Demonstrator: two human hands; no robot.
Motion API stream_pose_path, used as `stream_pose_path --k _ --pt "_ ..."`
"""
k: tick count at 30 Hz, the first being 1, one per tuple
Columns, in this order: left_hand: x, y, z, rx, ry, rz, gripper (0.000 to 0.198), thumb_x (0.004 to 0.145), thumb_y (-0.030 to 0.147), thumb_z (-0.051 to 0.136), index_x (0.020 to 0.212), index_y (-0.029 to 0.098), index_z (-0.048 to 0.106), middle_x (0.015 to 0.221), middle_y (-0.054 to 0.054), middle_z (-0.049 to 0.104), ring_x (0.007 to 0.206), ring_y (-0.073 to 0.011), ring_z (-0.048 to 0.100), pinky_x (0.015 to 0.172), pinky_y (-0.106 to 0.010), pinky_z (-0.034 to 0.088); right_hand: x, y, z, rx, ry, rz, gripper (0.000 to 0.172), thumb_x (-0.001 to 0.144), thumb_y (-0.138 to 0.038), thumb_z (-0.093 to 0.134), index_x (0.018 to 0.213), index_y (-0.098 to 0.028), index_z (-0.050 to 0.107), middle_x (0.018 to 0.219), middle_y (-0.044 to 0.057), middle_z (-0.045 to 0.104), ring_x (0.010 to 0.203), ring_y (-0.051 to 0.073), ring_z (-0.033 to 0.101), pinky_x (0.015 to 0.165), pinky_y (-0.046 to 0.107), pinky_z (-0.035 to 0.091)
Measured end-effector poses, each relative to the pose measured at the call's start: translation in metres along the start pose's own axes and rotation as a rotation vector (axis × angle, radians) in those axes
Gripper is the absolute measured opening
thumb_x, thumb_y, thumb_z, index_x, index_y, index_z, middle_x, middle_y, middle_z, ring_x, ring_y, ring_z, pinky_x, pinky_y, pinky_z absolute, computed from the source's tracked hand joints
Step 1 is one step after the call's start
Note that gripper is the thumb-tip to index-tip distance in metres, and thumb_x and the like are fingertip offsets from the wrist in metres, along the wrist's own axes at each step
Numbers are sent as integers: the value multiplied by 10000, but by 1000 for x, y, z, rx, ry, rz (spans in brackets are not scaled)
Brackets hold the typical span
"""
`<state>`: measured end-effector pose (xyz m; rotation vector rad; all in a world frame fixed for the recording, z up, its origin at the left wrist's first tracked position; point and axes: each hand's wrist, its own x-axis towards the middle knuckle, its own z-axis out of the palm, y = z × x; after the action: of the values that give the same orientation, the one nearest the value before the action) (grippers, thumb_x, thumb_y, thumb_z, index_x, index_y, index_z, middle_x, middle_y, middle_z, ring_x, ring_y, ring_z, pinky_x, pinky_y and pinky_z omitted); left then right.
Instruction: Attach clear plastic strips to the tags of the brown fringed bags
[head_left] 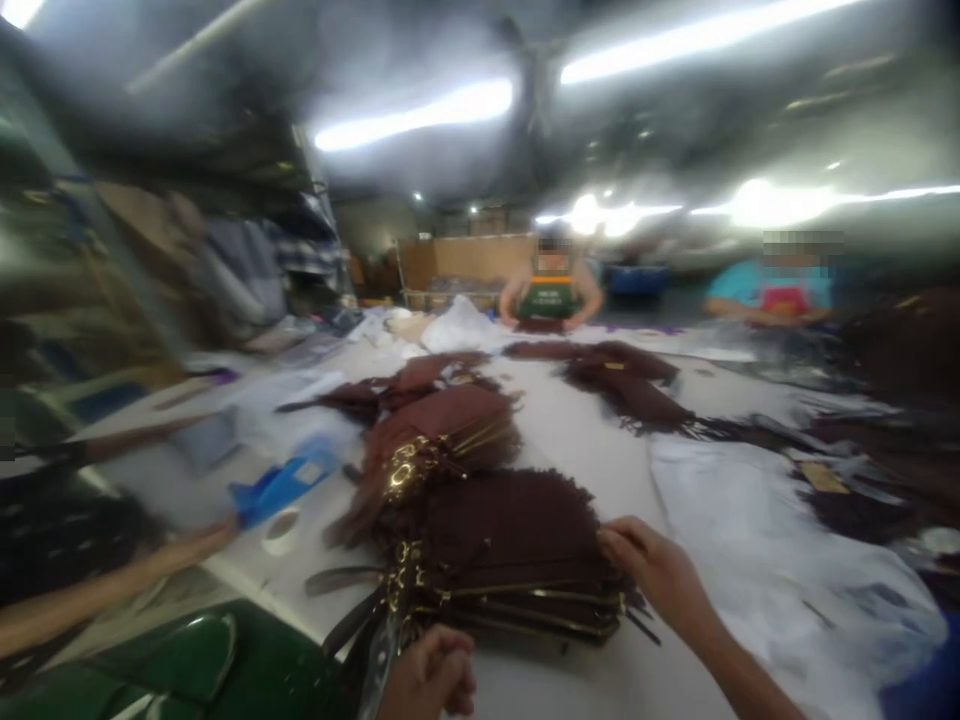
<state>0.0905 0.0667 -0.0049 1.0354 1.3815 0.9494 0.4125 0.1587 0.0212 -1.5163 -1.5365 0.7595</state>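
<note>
In front of me lies a stack of dark brown flat bags (pixel 517 525) with gold-coloured edges, gold rings and dark straps at its left end. My right hand (pixel 660 565) pinches the right edge of the stack's upper part. Low in the view, my left hand (pixel 435 672) is closed beside the straps, its fingers curled in; whatever they hold is hidden. Just beyond is another pile of reddish-brown bags (pixel 442 425), with gold hardware (pixel 401 475) on its left side. Motion blurs fine detail.
Another person's arm (pixel 180 555) reaches in from the left near a blue tape dispenser (pixel 289 482) and a tape roll (pixel 281 530). White plastic sheeting (pixel 750 530) lies right. More brown pieces (pixel 622 375) lie farther back. Two people work across the table. A green stool (pixel 195 660) is lower left.
</note>
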Motion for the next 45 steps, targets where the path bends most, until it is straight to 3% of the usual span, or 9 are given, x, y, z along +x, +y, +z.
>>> stream_pose_path --k 5,10,14,19,22,29,35,41,45 --pt "-7 19 -20 162 139 209 292 838 458 550 941 202 649 736 -28 672 678 -194 640 663 -293 498 -7 -51 81 -383 -167 -508 271 887 -206 493 1140 -240 582 1106 50 654 1005 219 597 862 354 468" --pt "-2 48 -29 552 333 424 232 908 356 469 1038 245 626 995 -61 682 935 -247 630 837 -347 485 1 -61 110 -848 -230 -789 360 819 -69 535 1143 -213 595 977 62 665 870 227 599 738 347 455" --pt "21 57 -21 885 314 617 226 914 238 435 1061 226 606 1029 -78 632 991 -260 594 882 -405 471 -1 -60 117 -1006 -200 -938 373 819 -45 526 1178 -134 570 944 106 664 821 237 590 690 354 432" --pt "28 51 -15 905 390 640 325 886 165 458 1202 212 520 1157 -93 569 1084 -256 567 921 -420 484 -3 -79 104 -1024 -167 -912 216 818 -37 527 970 -161 615 830 72 634 737 229 571 667 357 428" --pt "15 38 -29 825 436 609 401 879 185 485 1276 233 459 1261 -95 523 1125 -252 560 930 -415 498 -21 -85 94 -947 -113 -907 262 823 -45 522 1045 -158 603 927 86 639 818 236 577 734 359 444" --pt "-20 23 -58 934 555 552 607 877 210 498 1440 242 274 1456 -117 347 1327 -289 377 1060 -500 400 -67 -45 98 -805 -98 -899 353 849 -26 444 1143 -161 585 1033 97 646 911 239 586 797 362 471" --pt "-7 43 -41 1203 217 705 599 789 52 512 1346 259 439 1385 -64 469 1378 -304 258 1123 -543 272 -66 -37 104 -778 -127 -810 336 863 -43 456 1153 -162 575 1031 100 626 922 243 579 818 384 476" --pt "9 78 -41 1212 185 661 293 822 89 486 1080 183 589 967 -71 635 1001 -261 547 965 -460 415 -60 -62 86 -608 -4 -816 252 915 -116 425 1113 -166 572 1014 91 618 951 226 576 871 380 468" --pt "-5 125 -39 1130 233 741 275 844 133 491 1101 209 554 1016 -64 638 1009 -249 564 929 -416 441 -52 -76 77 -475 147 -765 227 941 -188 437 1144 -164 537 1097 101 587 1031 223 555 903 360 458"
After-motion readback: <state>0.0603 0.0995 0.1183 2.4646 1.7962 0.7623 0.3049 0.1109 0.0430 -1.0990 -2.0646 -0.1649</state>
